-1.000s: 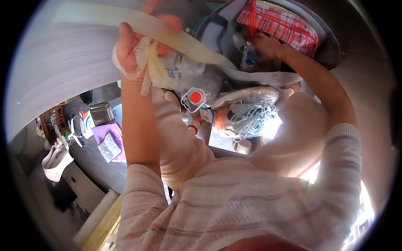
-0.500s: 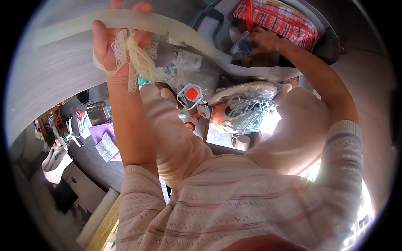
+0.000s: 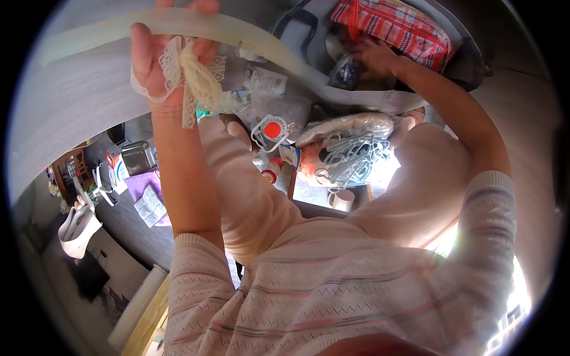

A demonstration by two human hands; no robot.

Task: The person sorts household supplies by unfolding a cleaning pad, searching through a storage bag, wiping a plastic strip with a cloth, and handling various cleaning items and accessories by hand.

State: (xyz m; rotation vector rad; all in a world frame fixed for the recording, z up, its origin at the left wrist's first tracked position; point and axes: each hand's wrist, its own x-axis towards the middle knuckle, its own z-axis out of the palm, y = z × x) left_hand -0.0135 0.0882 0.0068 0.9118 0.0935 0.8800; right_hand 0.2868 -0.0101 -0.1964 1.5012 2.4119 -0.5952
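My left hand (image 3: 169, 62) is raised at the upper left with the palm towards me and the fingers partly curled. A cream lace ribbon (image 3: 199, 80) is gathered in it, its ends hanging past the wrist. A long, pale translucent strip (image 3: 255, 35) crosses in front of its fingers, hiding part of them. My right hand (image 3: 378, 58) reaches into a grey open bag (image 3: 386, 101) at the upper right. Its bent fingers are around the edge of a small clear plastic packet (image 3: 344, 74) with something dark blue inside. Beside them lies a red plaid pouch (image 3: 398, 32) with a red strap.
Between my legs are a bundle of pale blue cords (image 3: 356, 163), a plastic-wrapped beige item (image 3: 350, 127), clear bags (image 3: 279, 110), a red-capped bottle (image 3: 272, 172) and a mug (image 3: 341, 200). Further left stand a metal container (image 3: 138, 157), purple cloth (image 3: 142, 183) and white chair (image 3: 80, 234).
The clear packet has shifted slightly downward by my right hand, and its dark blue content shows more. My left hand has risen a little with the lace ribbon.
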